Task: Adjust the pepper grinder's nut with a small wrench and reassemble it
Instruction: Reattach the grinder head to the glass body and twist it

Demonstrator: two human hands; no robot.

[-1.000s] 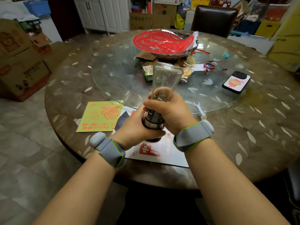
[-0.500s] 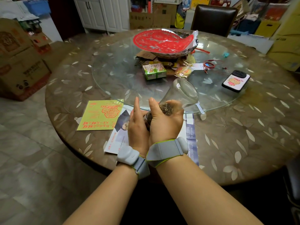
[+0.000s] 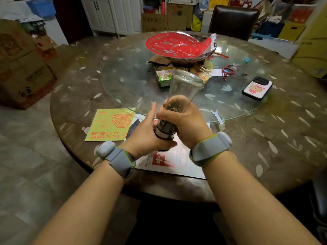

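The pepper grinder (image 3: 184,89) is a clear glass body with peppercorns at its lower part and a steel collar at the bottom. I hold it above the table's near edge, glass end up and tilted a little away. My right hand (image 3: 187,121) wraps the glass just above the collar. My left hand (image 3: 148,137) grips the steel collar from the left, its index finger pointing up. The small flat wrench (image 3: 217,116) lies on the table to the right of my hands, at the rim of the glass turntable.
A glass turntable (image 3: 123,82) covers the round table's middle, carrying a bowl under red paper (image 3: 178,44), a green carton (image 3: 163,76) and a phone (image 3: 257,88). A yellow-green leaflet (image 3: 109,124) and a printed sheet (image 3: 169,163) lie under my hands. A dark chair (image 3: 233,20) stands behind.
Half a second ago the grinder leaned far right with my hands pressed close together. Now it stands nearly upright again, and my left hand has closed round the steel collar.
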